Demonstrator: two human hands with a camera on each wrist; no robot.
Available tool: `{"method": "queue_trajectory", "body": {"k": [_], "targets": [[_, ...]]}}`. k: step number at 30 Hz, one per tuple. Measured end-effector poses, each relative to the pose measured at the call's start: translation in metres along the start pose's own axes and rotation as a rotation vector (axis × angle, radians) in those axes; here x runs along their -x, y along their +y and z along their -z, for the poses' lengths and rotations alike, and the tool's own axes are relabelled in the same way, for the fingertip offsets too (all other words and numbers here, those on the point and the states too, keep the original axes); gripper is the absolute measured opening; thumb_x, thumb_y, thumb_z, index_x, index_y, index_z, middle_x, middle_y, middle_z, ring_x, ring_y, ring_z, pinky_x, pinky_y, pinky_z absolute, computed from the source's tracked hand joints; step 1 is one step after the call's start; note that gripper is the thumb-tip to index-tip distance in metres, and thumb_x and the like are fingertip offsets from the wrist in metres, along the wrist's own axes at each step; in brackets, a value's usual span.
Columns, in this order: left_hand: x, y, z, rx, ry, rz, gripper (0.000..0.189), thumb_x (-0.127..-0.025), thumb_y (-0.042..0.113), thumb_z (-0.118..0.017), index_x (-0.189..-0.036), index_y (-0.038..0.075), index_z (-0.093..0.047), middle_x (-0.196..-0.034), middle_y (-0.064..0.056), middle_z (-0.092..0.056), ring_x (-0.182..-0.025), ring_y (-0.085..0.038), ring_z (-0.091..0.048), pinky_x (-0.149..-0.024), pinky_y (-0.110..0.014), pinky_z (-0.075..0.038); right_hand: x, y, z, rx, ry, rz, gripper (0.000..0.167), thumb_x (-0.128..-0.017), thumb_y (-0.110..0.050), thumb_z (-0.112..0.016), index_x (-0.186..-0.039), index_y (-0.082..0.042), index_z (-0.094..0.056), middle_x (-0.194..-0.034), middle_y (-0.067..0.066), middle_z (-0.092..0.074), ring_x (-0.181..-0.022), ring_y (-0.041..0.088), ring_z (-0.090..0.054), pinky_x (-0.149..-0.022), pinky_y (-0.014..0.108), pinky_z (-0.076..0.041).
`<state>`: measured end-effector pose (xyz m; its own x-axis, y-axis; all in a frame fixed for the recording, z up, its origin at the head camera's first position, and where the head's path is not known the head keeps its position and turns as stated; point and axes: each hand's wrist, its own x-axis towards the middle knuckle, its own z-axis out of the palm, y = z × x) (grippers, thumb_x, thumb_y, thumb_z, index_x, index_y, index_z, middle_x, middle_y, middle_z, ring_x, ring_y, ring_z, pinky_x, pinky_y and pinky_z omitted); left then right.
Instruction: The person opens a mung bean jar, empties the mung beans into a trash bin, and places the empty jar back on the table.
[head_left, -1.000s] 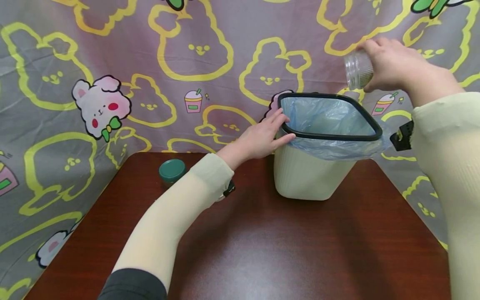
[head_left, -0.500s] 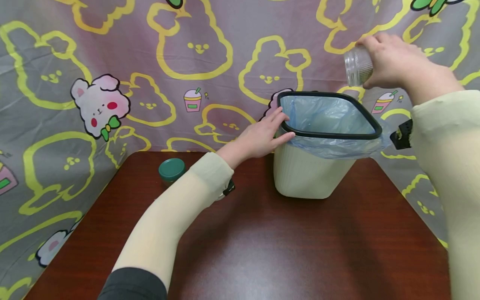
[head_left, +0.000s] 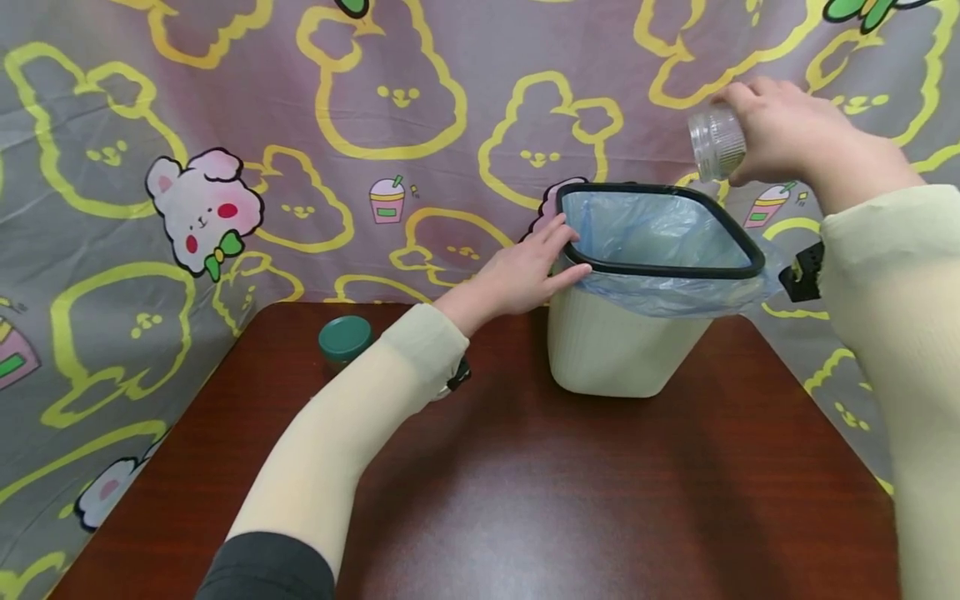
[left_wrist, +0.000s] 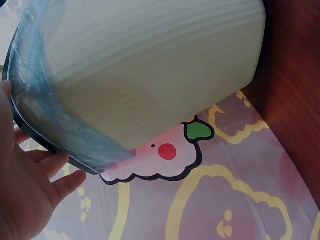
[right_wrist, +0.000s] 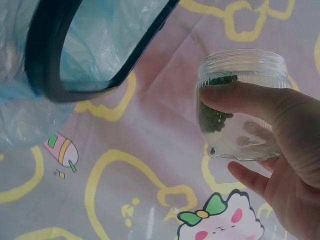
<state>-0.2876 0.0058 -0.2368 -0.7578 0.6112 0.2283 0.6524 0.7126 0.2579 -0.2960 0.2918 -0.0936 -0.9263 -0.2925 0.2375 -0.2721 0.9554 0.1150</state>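
Observation:
A cream ribbed trash bin (head_left: 626, 346) with a black rim (head_left: 667, 272) and a blue plastic liner (head_left: 660, 225) stands upright on the table. My left hand (head_left: 517, 267) rests on the rim's left corner, fingers spread and nearly straight; the left wrist view shows its fingertips along the rim's outer side. Above the bin's back right, my right hand (head_left: 795, 129) grips a clear lidless jar (head_left: 716, 142) between thumb and fingers. The jar is tipped, its threaded mouth toward the left. Small dark green grains (right_wrist: 216, 112) lie inside the jar, partly covered by a finger.
A jar with a green lid (head_left: 345, 337) stands at the table's back left, partly behind my left sleeve (head_left: 360, 417). A patterned cloth (head_left: 420, 100) hangs right behind the brown table (head_left: 562, 492).
The right hand and its jar rise a little half a second ago and are slightly lower again now. The left hand and the bin stay in place.

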Motion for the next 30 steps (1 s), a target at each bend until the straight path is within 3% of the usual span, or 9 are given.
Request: {"method": "queue_trajectory", "body": {"k": [8, 17, 30], "targets": [[-0.0003, -0.0003, -0.0008, -0.003, 0.002, 0.0, 0.059, -0.099, 0.058, -0.037, -0.142, 0.018, -0.038, -0.161, -0.006, -0.013, -0.126, -0.024, -0.049, -0.076, -0.036, -0.05, 0.0001, -0.0007, 0.002, 0.002, 0.044, 0.012, 0.092, -0.067, -0.001, -0.078, -0.143, 0.006, -0.026, -0.131, 0.037, -0.031, -0.111, 0.055, -0.034, -0.082, 0.071, -0.034], [0.0, -0.0003, -0.0012, -0.001, -0.001, -0.005, 0.058, -0.099, 0.058, -0.036, -0.142, 0.019, -0.037, -0.161, -0.006, -0.012, -0.123, -0.025, -0.051, -0.078, -0.037, -0.049, -0.0005, -0.0009, 0.0, 0.027, 0.044, 0.018, 0.093, -0.066, 0.004, -0.077, -0.143, 0.007, -0.025, -0.131, 0.038, -0.03, -0.113, 0.054, -0.032, -0.087, 0.071, -0.033], [-0.0001, -0.0018, -0.001, 0.007, 0.004, -0.01, 0.058, -0.099, 0.058, -0.037, -0.141, 0.018, -0.038, -0.161, -0.006, -0.013, -0.124, -0.024, -0.051, -0.077, -0.037, -0.049, -0.0042, -0.0029, 0.0022, 0.039, 0.03, 0.004, 0.096, -0.067, 0.003, -0.077, -0.146, 0.003, -0.023, -0.133, 0.038, -0.029, -0.115, 0.054, -0.029, -0.087, 0.072, -0.033]]}}
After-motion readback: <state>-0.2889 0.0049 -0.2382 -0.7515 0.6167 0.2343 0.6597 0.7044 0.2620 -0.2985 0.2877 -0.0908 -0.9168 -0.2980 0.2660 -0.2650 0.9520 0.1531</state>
